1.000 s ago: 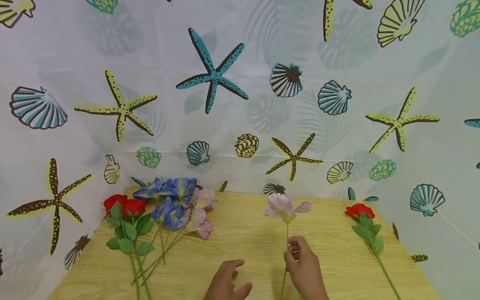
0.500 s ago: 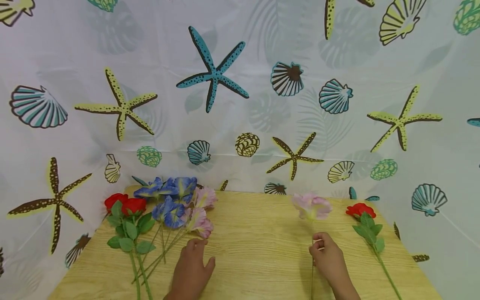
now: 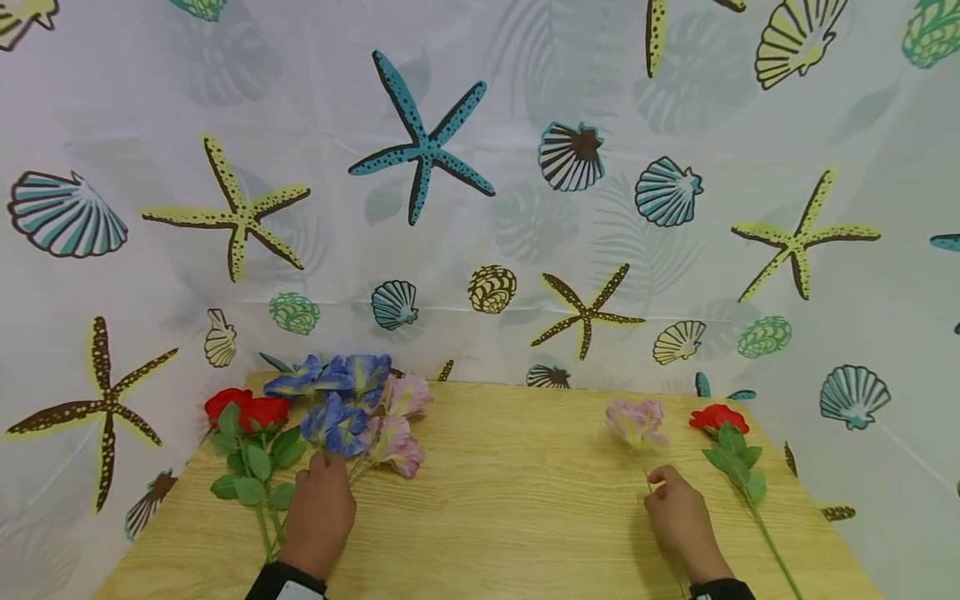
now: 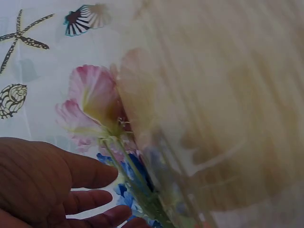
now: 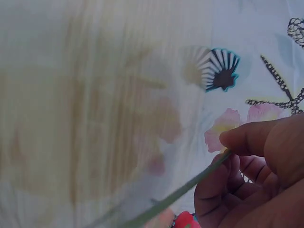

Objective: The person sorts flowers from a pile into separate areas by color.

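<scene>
My right hand (image 3: 681,518) pinches the thin stem of an artificial pink flower (image 3: 636,422) at the right of the table. In the right wrist view, thumb and fingertips close on its green stem (image 5: 175,197). My left hand (image 3: 321,510) reaches over the stems on the left, fingertips right below a blue flower (image 3: 335,425). The left wrist view shows that hand's thumb and fingers apart beside the stems of pink flowers (image 4: 97,102), with blue petals (image 4: 130,175) behind. Pink flowers (image 3: 397,446) lie to the right of the blue ones.
Two red roses (image 3: 262,412) with green leaves lie at the left, partly under the left hand. Another red rose (image 3: 720,419) lies along the right side of the wooden table (image 3: 495,500). A white curtain (image 3: 450,242) printed with starfish and shells encloses the back and sides.
My right hand has carried the pink flower rightward, toward the single rose, and tilted it. The left hand has moved left from mid-table to the stems of the blue flowers.
</scene>
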Action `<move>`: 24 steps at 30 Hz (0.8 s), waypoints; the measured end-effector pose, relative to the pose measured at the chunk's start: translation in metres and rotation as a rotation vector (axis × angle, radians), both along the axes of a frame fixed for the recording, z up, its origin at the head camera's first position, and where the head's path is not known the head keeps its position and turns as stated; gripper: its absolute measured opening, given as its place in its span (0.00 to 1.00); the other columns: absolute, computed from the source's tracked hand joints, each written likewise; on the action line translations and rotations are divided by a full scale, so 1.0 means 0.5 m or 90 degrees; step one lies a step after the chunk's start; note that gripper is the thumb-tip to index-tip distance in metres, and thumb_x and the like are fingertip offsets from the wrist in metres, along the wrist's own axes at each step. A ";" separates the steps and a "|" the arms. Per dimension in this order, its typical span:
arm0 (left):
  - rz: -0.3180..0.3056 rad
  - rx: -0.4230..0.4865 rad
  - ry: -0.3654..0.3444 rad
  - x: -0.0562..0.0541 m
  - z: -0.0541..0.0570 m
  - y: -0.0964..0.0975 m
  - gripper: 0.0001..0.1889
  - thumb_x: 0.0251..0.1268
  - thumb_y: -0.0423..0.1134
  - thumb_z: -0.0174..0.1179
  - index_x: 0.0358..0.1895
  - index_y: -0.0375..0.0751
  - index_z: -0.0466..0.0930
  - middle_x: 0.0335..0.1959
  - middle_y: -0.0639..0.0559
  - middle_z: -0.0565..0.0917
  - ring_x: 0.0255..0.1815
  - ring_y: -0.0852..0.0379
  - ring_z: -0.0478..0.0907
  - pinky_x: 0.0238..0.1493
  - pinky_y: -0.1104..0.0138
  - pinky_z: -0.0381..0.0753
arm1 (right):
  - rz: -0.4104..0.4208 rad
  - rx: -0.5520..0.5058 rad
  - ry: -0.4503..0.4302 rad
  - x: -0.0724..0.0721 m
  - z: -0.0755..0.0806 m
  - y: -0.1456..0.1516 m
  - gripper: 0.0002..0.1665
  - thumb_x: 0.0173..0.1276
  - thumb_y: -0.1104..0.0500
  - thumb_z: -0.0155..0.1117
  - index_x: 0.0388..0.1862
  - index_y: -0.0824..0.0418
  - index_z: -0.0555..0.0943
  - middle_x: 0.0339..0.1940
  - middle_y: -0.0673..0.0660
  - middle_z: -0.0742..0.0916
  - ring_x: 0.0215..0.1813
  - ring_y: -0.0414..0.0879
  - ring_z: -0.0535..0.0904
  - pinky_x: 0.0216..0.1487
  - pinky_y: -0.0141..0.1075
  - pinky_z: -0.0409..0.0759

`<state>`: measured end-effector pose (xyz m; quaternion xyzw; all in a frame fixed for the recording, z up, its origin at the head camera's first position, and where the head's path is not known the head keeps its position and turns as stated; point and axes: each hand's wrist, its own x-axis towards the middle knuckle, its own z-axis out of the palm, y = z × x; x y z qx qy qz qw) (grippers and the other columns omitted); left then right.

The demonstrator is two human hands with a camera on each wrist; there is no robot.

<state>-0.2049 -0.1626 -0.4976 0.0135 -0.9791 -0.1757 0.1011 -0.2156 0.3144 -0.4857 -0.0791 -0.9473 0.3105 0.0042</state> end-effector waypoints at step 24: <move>-0.029 0.112 -0.063 -0.011 0.005 -0.024 0.19 0.56 0.17 0.49 0.51 0.23 0.80 0.40 0.31 0.83 0.40 0.33 0.81 0.38 0.47 0.81 | -0.057 0.048 0.014 -0.003 -0.019 0.057 0.26 0.71 0.54 0.58 0.53 0.78 0.73 0.44 0.76 0.81 0.45 0.67 0.79 0.43 0.58 0.76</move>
